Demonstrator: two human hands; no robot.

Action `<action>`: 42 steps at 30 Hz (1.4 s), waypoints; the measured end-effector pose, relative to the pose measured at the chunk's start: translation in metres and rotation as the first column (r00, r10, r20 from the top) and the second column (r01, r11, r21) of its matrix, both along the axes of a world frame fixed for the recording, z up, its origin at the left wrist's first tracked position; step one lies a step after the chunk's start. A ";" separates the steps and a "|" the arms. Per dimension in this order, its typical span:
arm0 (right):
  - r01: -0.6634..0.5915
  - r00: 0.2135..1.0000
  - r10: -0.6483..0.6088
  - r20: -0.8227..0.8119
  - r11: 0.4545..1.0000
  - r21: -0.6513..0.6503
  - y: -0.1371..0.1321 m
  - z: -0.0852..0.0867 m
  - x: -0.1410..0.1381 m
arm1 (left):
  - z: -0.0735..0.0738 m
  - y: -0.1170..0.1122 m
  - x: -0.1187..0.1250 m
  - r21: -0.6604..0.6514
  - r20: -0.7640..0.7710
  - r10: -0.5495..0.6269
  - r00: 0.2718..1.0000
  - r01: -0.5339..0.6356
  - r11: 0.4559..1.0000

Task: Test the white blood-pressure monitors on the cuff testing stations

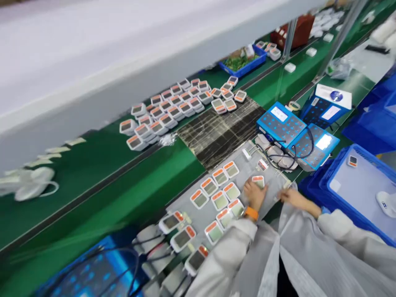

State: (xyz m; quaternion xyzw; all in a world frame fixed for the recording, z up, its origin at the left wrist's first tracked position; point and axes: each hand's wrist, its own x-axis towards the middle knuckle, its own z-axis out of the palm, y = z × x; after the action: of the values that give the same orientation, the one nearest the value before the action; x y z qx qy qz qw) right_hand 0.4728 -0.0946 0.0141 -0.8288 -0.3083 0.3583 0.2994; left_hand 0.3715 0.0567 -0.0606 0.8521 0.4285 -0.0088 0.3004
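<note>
My left hand [255, 195], with an orange-banded watch at its wrist, grips a small white display device [258, 180] with an orange strip, low over the grey work mat [272, 181]. At the mat's right edge, my right hand [292, 197] has its fingers curled together; blur hides whatever is in them. Rows of similar devices [220, 199] lie face up to the left of my left hand. Just beyond it is another small piece with an orange-red label [262, 165], and a white connector [246, 154] lies farther up the mat.
Blue test boxes [281, 123] with cables stand beyond my hands; another blue box [93, 268] is at lower left. Stacked devices [167, 111] fill part of the green conveyor. Blue trays [359, 185] sit at right. A white shelf [123, 53] overhangs the line.
</note>
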 end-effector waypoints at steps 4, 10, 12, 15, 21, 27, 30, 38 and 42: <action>-0.208 0.965 0.202 0.167 0.978 0.018 0.027 -0.029 0.060 | 0.002 0.005 0.026 -0.053 -0.155 0.140 0.978 -0.150 0.987; -0.438 0.862 0.418 0.286 0.899 0.009 0.039 -0.069 0.091 | -0.010 0.016 0.001 -0.463 0.328 0.212 0.920 -0.039 0.885; -0.458 0.852 0.432 0.296 0.889 0.021 0.035 -0.077 0.098 | -0.017 0.012 -0.002 -0.544 0.395 0.212 0.894 0.041 0.838; -0.492 0.813 0.455 0.362 0.870 0.012 0.028 -0.081 0.103 | -0.029 -0.001 0.005 -0.646 0.478 0.282 0.832 0.115 0.755; -0.523 0.730 0.491 0.476 0.849 -0.074 0.026 -0.081 0.103 | -0.057 -0.033 0.023 -0.680 0.637 0.397 0.661 0.239 0.693; -0.523 0.643 0.408 0.648 0.852 -0.018 0.027 -0.089 0.102 | -0.071 -0.043 0.025 -0.647 0.685 0.414 0.599 0.239 0.724; -0.526 0.655 0.389 0.648 0.850 0.021 0.027 -0.089 0.100 | -0.072 -0.042 0.024 -0.630 0.695 0.399 0.599 0.238 0.740; -0.509 0.670 0.356 0.651 0.859 0.053 0.028 -0.091 0.096 | -0.070 -0.043 0.025 -0.596 0.713 0.365 0.598 0.243 0.766; -0.515 0.667 0.379 0.642 0.857 0.030 0.029 -0.088 0.096 | -0.072 -0.046 0.025 -0.551 0.752 0.346 0.561 0.246 0.798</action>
State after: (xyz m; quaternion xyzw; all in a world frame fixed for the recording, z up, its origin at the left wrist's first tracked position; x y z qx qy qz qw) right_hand 0.5689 -0.0654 -0.0742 -0.7609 -0.6187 0.0966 0.1697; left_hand 0.3966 0.0103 -0.1331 0.5989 0.2362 0.2645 0.7180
